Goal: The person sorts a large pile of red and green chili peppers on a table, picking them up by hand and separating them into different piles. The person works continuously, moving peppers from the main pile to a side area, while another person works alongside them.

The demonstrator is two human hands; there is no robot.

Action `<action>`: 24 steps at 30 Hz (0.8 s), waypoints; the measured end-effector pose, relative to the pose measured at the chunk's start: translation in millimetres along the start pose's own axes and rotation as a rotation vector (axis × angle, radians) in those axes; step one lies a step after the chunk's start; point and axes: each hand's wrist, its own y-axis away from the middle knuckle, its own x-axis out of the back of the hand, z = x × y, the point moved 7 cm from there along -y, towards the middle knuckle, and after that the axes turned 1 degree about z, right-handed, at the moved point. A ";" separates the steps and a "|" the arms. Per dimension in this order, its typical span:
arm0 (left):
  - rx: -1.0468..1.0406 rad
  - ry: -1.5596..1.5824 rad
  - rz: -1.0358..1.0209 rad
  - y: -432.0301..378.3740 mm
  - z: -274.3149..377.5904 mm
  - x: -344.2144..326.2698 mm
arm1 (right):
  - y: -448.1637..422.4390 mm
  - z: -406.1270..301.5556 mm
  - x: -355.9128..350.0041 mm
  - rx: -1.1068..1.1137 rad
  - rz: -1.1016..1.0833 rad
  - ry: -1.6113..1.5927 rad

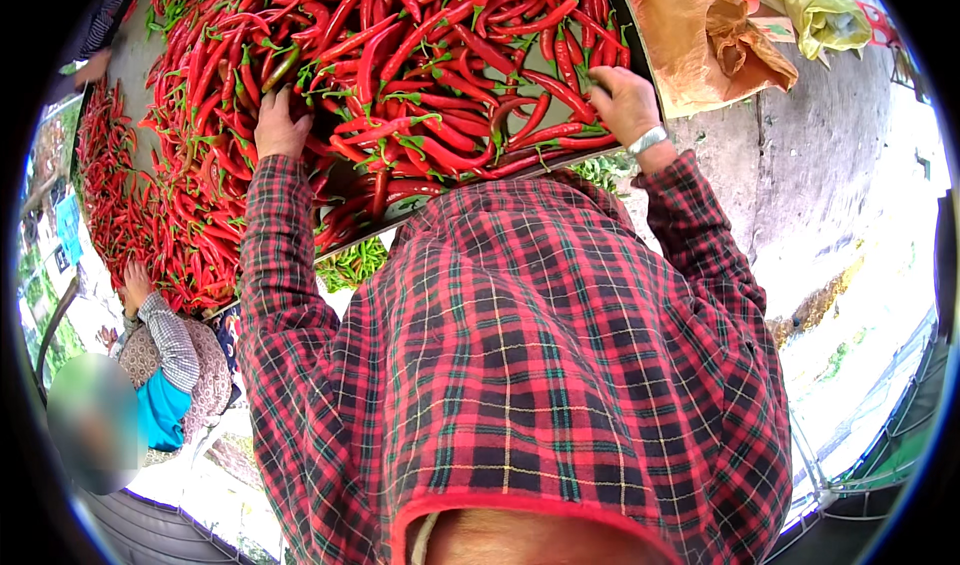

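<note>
Red chili peppers point(420, 77) with green stems lie heaped on a long table with a dark raised rim point(634, 25). My left hand point(281, 126) rests on the heap at its near part, fingertips among the peppers, beside a dark green-brown pepper point(281, 68). Whether it grips any pepper cannot be told. My right hand point(622, 100), with a silver band at the wrist, is at the table's right end, its fingers bent over the peppers near the rim. What lies beneath those fingers is hidden.
A co-worker point(169, 340) at the lower left reaches into the peppers; another person's arm point(94, 66) shows at the upper left. An orange-brown sack point(690, 47) and yellow plastic bags point(817, 10) lie right of the table. Green peppers point(352, 263) are below the near edge.
</note>
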 end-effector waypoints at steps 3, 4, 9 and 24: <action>-0.042 0.332 0.127 32.5 23.9 27.7 | -15.3 19.9 -15.3 -0.014 -0.081 0.219; -0.087 0.443 0.235 50.5 39.9 38.5 | -19.8 21.8 -24.1 -0.025 -0.123 0.273; -0.359 0.517 0.317 138.6 147.7 38.3 | -32.6 14.8 -46.1 -0.061 -0.206 0.357; -0.312 0.075 0.174 104.2 169.7 -19.9 | -54.9 35.0 -50.5 -0.197 -0.332 0.106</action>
